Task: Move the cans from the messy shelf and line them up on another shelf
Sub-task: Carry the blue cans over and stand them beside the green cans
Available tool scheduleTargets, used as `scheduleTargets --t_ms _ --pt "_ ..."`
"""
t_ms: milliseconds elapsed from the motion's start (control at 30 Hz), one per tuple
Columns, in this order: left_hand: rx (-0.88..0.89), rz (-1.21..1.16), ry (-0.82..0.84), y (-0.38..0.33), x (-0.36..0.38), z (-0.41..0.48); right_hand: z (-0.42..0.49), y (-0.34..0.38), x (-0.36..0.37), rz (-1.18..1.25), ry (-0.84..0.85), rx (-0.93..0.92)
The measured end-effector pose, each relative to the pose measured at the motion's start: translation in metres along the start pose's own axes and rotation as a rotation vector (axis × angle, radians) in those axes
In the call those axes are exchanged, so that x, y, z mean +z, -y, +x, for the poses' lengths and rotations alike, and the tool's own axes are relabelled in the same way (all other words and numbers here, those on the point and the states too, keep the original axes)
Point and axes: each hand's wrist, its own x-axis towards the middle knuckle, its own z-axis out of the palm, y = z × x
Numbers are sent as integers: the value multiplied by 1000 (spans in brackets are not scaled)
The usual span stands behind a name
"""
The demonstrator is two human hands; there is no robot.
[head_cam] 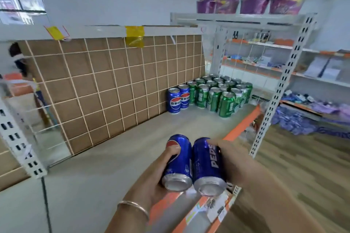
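Nearest, over the front edge of the shelf (113,166), the left hand (151,181) is curled under the left blue can (179,164), thumb on top. The right hand (236,161) wraps the right blue can (206,166) from the right. The two cans touch, tilted, bases nearest. Far right, two standing blue cans (173,100) adjoin a block of green cans (214,98), four along the near side, total uncertain.

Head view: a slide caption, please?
Left hand and right hand each hold a blue can over the shelf, where two standing blue cans and green cans are lined up.
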Motion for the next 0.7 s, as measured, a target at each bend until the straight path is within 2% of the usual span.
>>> scheduleTargets --t_ms 67,167,300,400,567,633,700 --pt "10 -4 18 -15 0 19 15 17 -6 52 83 55" --pt "37 7 30 -31 -9 43 44 28 -13 10 165 -2" --pt "35 -46 47 -38 -17 70 77 35 -6 -132 105 -79" --pt "36 -120 79 -39 -22 94 100 48 0 -198 71 -45" --pt "44 -242 46 -41 -22 135 148 76 -23 -101 210 187" --pt "54 -203 9 -45 -15 150 168 90 -34 -171 240 159" --pt "56 -87 -90 -52 -7 166 186 105 -40 -338 229 68"
